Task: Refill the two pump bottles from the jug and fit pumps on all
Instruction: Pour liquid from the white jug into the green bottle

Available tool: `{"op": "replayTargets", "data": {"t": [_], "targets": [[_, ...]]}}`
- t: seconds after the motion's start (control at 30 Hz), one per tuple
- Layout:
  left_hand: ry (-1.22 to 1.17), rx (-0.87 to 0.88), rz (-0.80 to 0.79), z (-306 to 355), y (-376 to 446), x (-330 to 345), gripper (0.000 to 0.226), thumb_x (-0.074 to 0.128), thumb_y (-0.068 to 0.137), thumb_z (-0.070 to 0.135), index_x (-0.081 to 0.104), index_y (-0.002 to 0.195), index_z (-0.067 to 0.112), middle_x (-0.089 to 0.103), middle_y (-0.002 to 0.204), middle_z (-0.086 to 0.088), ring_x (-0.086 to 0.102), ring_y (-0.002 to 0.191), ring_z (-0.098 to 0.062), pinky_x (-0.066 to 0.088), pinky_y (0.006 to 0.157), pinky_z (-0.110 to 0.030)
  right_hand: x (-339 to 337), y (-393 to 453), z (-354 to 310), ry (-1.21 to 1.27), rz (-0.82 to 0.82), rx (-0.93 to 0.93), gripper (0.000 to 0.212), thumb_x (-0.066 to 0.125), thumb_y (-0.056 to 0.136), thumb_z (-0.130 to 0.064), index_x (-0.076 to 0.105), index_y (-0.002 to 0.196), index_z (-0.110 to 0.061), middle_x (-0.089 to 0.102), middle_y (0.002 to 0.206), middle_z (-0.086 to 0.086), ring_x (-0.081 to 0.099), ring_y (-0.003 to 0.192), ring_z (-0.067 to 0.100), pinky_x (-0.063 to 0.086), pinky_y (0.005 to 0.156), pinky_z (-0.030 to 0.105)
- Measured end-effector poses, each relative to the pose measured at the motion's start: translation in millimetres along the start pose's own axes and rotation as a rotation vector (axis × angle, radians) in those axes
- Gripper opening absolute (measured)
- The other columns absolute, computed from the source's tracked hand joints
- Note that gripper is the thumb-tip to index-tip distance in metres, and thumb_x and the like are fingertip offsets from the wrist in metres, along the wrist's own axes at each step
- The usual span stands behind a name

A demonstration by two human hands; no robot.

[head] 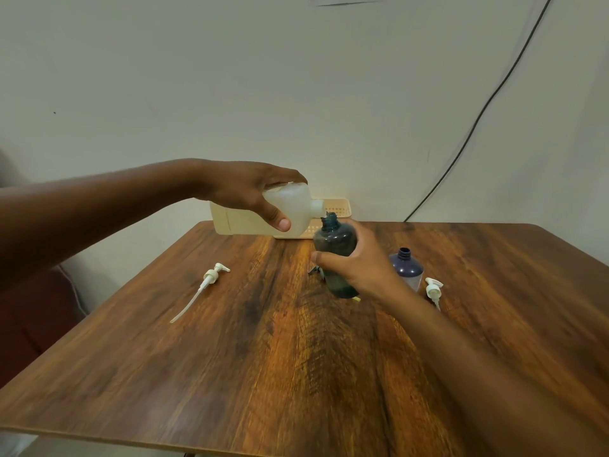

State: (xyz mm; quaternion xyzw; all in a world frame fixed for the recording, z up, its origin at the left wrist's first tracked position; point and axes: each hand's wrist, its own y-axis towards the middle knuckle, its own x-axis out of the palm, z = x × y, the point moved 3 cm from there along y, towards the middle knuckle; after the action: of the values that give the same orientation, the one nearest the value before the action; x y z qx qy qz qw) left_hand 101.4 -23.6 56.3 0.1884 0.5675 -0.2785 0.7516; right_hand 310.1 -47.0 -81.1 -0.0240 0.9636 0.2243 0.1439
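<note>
Left of desk [230,374]: a pump [211,278] lay alone.
Centre: jug [263,214] tipped over held bottle [336,255].
Right: second bottle [407,267], another pump [433,288] beside.
Behind: basket [336,209], perhaps touching the wall.

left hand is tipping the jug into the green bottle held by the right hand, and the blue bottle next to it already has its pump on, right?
Not quite. In the head view the blue bottle has no pump; its neck is open. The rest holds: the left hand tips the jug at the green bottle gripped by the right hand.
</note>
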Motion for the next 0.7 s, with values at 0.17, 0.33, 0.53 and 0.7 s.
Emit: {"op": "replayTargets", "data": {"t": [0.17,0.33,0.53,0.7], "targets": [[-0.001,-0.003,0.000,-0.1,-1.0,-0.9,0.078,0.069,0.071,0.059,0.039,0.141,0.043,0.053,0.120,0.024,0.058,0.108,-0.008,0.049,0.075,-0.016,0.5,-0.7,-1.2,0.002,0.000,0.007,0.043,0.087,0.072,-0.038,0.055,0.100,-0.044,0.059,0.103,-0.027,0.059,0.095,-0.003,0.046,0.075,0.019],[0.002,-0.008,0.004,-0.7,-1.5,-1.5,0.079,0.069,0.071,0.058,0.041,0.144,0.040,0.055,0.122,0.020,0.059,0.109,-0.010,0.049,0.075,-0.017,1.6,0.0,-1.9,-0.008,0.001,0.003,0.044,0.087,0.072,-0.040,0.054,0.102,-0.043,0.058,0.107,-0.025,0.058,0.099,0.003,0.048,0.079,0.023],[0.018,-0.011,-0.003,0.1,-1.8,-3.9,0.081,0.069,0.071,0.058,0.040,0.144,0.041,0.054,0.122,0.021,0.058,0.108,-0.009,0.049,0.076,-0.018,2.4,0.6,-3.9,0.006,-0.007,0.015,0.055,0.087,0.074,-0.038,0.051,0.115,-0.040,0.053,0.109,-0.027,0.055,0.102,0.004,0.046,0.079,0.024],[0.022,-0.010,-0.009,0.5,-1.8,-3.8,0.077,0.069,0.071,0.058,0.040,0.141,0.043,0.054,0.122,0.020,0.058,0.109,-0.010,0.051,0.077,-0.019,2.0,-0.1,-4.4,-0.002,-0.004,0.024,0.057,0.087,0.075,-0.037,0.050,0.119,-0.037,0.052,0.107,-0.028,0.054,0.100,0.003,0.046,0.080,0.024]]}}
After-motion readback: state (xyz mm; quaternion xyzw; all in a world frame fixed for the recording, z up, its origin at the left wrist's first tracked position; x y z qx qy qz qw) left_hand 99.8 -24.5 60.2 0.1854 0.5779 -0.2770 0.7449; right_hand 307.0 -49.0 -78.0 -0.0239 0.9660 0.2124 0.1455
